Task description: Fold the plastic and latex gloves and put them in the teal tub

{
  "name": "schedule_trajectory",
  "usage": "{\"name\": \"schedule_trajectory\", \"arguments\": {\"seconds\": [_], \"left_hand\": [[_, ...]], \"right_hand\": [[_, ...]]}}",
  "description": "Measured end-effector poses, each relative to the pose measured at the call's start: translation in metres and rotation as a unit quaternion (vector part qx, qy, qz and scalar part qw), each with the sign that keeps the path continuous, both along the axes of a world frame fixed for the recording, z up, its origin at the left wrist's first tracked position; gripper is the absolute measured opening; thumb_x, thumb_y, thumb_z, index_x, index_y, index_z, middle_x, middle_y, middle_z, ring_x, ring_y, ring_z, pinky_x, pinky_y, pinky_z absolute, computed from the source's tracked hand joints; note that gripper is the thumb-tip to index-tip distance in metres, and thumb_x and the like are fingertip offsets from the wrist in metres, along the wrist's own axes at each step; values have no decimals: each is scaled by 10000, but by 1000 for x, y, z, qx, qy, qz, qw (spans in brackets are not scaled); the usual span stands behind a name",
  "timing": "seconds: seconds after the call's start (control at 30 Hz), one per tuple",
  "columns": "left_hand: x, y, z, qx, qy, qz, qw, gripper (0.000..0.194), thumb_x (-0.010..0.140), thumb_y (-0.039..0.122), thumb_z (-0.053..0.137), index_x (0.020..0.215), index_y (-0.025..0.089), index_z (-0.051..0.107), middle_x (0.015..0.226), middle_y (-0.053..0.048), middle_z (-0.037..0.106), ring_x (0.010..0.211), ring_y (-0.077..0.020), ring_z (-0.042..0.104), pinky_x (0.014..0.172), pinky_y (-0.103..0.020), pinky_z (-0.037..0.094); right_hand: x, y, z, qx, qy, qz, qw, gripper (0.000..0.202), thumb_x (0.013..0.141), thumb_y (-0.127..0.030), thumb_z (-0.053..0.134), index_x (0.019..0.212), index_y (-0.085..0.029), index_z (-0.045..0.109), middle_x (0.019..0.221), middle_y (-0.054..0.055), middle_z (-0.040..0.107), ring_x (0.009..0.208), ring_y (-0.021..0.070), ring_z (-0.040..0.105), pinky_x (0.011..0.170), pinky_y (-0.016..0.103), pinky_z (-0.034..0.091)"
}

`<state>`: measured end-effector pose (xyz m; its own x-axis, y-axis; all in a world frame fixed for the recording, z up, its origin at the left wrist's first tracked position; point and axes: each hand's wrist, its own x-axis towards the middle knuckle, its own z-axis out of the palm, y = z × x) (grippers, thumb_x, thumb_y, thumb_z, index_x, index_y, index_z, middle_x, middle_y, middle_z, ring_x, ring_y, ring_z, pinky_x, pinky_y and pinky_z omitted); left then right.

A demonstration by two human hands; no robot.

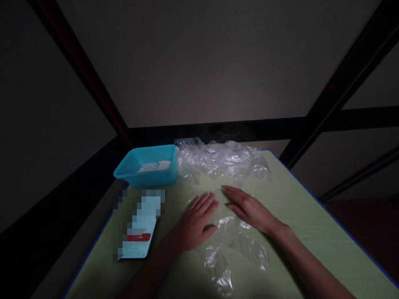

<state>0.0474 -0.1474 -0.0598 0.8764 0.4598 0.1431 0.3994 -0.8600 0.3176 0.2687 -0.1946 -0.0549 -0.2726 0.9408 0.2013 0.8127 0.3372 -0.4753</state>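
Nearest the camera lies a clear plastic bag (237,245), flat on the green worktop (311,216), its crinkled lower end reaching toward the bottom edge of the view. Starting at the left, a white card or packet with a red strip (139,236) rests near the worktop's blue-trimmed edge; most of its face is blurred out, so nothing on it can be read. Behind it stands a teal plastic tub (146,166) with some pale, flat pieces inside that are too dim to name. Next comes the left hand (196,222), spread flat with fingers apart and palm down, pressing on the bag's left part and gripping nothing. Beside it the right hand (251,207) lies the same way, open and flat on the bag's upper right, fingertips pointing toward the tub. Beyond both hands, a heap of crumpled clear bags (221,160) sits at the far end, touching the tub's right side.

As a judgement, the film looks slippery and could slide or crease under the palms if they push unevenly, and a stray sleeve of plastic from the heap could get dragged along. Low light hides the bag's true outline and opening; both forearms run out of view at the bottom.
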Motion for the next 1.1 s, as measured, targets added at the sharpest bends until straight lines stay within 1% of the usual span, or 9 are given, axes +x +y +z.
{"name": "schedule_trajectory", "arguments": {"seconds": [0.1,0.23,0.4,0.57,0.73,0.87,1.0,1.1], "left_hand": [[0,0,0,2,34,4,999,611,812,274,544,1368,182,309,1472,-111,244,1368,-251,152,1093,-479,181],[-1,-1,0,10,54,3,998,598,812,300,550,1360,208,330,1476,-96,237,1368,-248,154,1092,-471,178],[-1,-1,2,18,43,2,999,593,813,317,553,1356,213,339,1468,-98,258,1364,-249,172,1084,-471,197],[0,-3,1,14,48,21,999,568,820,329,544,1343,200,364,1463,-112,264,1359,-267,185,1073,-492,216],[6,-14,-7,38,17,62,997,547,834,348,515,1341,206,365,1455,-116,285,1350,-281,212,1070,-506,224],[12,-23,-11,47,5,108,993,547,827,338,519,1331,180,378,1448,-133,297,1336,-305,242,1056,-516,254],[13,-21,-10,33,-32,138,989,476,840,293,487,1284,128,435,1413,-161,357,1311,-297,304,1043,-483,311],[10,-14,-13,32,-67,156,985,438,844,244,464,1264,120,451,1390,-169,391,1302,-286,326,1045,-471,320]], "right_hand": [[2,1,-6,-16,-66,-2,998,529,896,-400,413,1324,-91,418,1396,172,375,1302,275,321,1070,489,258],[13,3,-11,-16,-98,-54,994,529,899,-402,402,1336,-105,392,1393,182,375,1299,282,323,1059,526,238],[30,5,-15,19,-92,-128,987,501,894,-414,390,1319,-150,402,1362,183,429,1279,290,360,1034,561,241],[31,5,-10,31,-57,-158,985,476,892,-390,377,1296,-143,420,1361,192,427,1267,315,374,1021,590,232],[22,3,-5,49,-21,-141,989,425,889,-370,390,1271,-195,452,1318,151,490,1241,290,418,1037,572,228],[18,2,-2,56,-16,-116,992,405,891,-349,389,1246,-183,490,1297,146,513,1223,283,442,1040,548,264],[9,0,5,51,-3,-61,997,410,899,-327,371,1239,-152,517,1327,146,483,1233,276,431,1021,491,351],[-3,-2,7,43,4,-8,999,412,902,-327,391,1269,-175,500,1340,121,475,1244,259,421,1028,468,357]]}}
